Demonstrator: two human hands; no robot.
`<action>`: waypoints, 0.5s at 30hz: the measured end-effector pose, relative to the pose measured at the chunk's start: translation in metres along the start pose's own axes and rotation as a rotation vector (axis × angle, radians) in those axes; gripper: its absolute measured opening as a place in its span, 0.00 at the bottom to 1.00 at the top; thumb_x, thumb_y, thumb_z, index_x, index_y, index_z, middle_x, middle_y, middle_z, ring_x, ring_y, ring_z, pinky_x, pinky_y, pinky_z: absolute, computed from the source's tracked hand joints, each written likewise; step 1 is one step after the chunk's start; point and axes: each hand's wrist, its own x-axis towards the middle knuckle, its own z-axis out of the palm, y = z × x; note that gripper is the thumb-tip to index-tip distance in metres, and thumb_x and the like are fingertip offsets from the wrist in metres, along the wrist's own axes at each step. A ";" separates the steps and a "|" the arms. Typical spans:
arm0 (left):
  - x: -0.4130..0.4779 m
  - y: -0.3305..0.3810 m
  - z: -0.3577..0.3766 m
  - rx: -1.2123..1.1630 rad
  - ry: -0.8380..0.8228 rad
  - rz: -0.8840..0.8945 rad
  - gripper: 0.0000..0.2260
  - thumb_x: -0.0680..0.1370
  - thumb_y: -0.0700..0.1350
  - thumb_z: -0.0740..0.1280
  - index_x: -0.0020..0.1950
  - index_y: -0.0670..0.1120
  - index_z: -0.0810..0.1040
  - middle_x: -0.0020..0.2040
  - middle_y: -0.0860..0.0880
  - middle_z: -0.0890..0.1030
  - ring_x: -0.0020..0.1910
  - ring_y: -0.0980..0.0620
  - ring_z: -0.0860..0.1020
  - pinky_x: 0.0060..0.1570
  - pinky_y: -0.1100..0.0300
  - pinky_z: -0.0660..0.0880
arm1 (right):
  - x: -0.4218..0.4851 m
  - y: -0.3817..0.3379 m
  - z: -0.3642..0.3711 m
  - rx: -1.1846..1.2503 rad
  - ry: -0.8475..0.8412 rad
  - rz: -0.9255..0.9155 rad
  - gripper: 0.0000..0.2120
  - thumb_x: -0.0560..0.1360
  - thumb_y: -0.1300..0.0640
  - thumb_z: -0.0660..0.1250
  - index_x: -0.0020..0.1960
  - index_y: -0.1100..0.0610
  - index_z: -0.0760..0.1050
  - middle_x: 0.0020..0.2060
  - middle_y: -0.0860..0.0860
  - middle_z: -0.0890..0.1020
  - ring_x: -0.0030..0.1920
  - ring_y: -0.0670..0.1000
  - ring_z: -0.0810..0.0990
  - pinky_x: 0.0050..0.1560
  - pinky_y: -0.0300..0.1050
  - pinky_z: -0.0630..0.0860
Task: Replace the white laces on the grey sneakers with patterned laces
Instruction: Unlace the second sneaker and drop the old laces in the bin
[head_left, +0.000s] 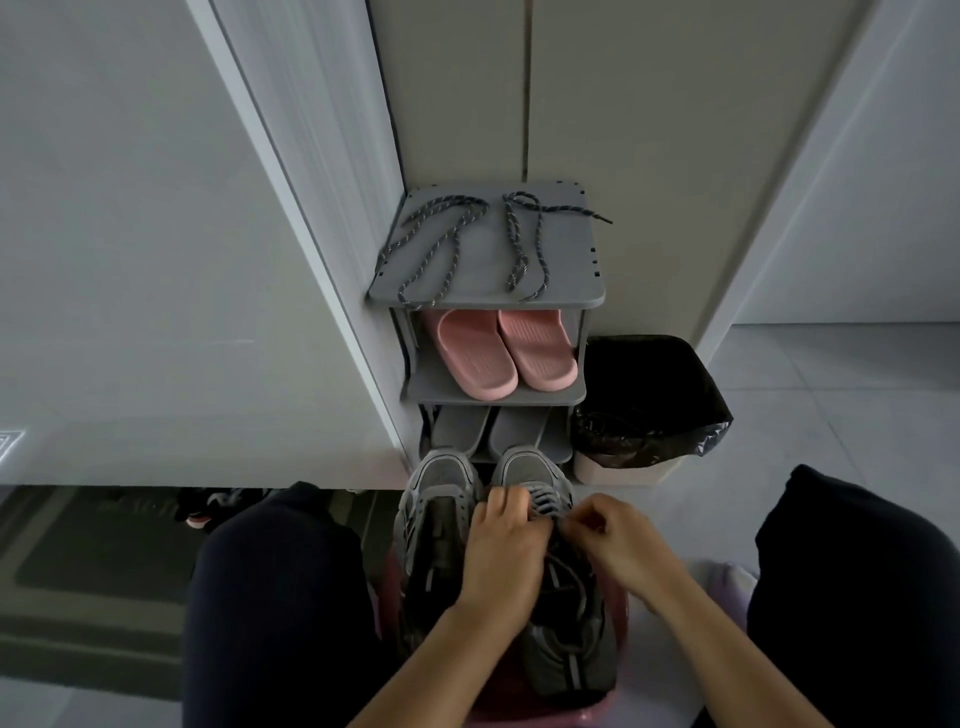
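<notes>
Evidently I'm unlacing: my left hand (506, 545) curls over the white laces (545, 501) on the right-side grey sneaker (524, 467), and my right hand (618, 545) pinches them. The patterned laces (566, 209) lie on the shoe rack (483, 270). Next, I'd draw the lace out through the eyelets.

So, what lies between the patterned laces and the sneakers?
In the head view, two rack shelves lie between: pink slippers on the upper, grey slippers on the lower. The laces lie on top, the sneakers below.

grey shoe rack (571, 262), patterned laces (538, 209) on top
</notes>
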 end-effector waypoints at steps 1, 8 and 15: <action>-0.001 -0.003 0.002 -0.068 -0.003 -0.001 0.04 0.62 0.45 0.70 0.32 0.50 0.75 0.39 0.53 0.73 0.42 0.54 0.65 0.39 0.65 0.73 | 0.001 0.000 0.001 0.063 -0.007 0.008 0.03 0.73 0.55 0.68 0.43 0.53 0.75 0.38 0.48 0.79 0.40 0.46 0.77 0.38 0.35 0.70; -0.007 -0.010 -0.029 -0.803 -0.034 -0.281 0.06 0.75 0.40 0.67 0.40 0.46 0.72 0.36 0.53 0.76 0.38 0.58 0.76 0.39 0.64 0.73 | -0.001 0.003 0.004 0.390 0.037 0.113 0.05 0.73 0.64 0.66 0.38 0.61 0.75 0.29 0.51 0.76 0.29 0.46 0.71 0.33 0.39 0.68; -0.022 -0.032 -0.081 -0.792 -0.869 0.066 0.29 0.72 0.41 0.71 0.64 0.68 0.64 0.68 0.66 0.66 0.66 0.70 0.65 0.65 0.73 0.62 | 0.003 0.002 0.006 0.549 0.015 0.143 0.06 0.74 0.66 0.64 0.38 0.64 0.73 0.27 0.52 0.73 0.28 0.47 0.69 0.29 0.37 0.66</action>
